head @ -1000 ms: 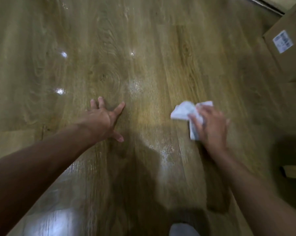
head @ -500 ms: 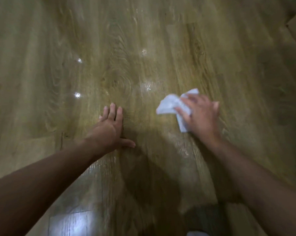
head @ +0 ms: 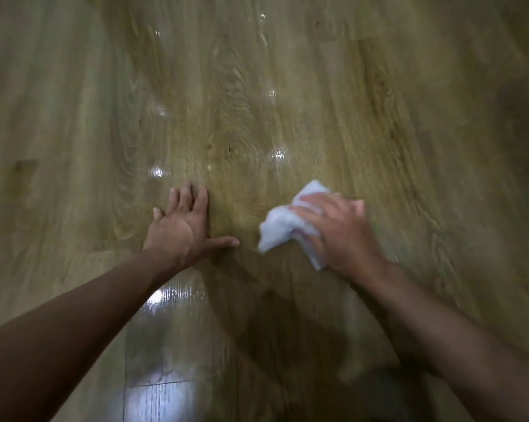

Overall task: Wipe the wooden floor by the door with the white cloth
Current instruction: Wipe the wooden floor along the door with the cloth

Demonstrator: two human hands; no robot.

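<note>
Left hand (head: 184, 226): flat on wooden floor (head: 379, 117), fingers straight, holding nothing; bracing. White cloth (head: 278, 226): bunched on mid-floor, just right of that thumb. Right hand (head: 339, 236): fingers curled over the cloth, pressing it down. Step judged: wiping stroke; next, sweep under steady pressure.

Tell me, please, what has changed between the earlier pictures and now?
The right hand has slid the cloth leftward across the floor, closer to the left hand. The cardboard box at the upper right has left the view. The left hand stays flat on the floor, and the right hand keeps its grip on the cloth.
</note>
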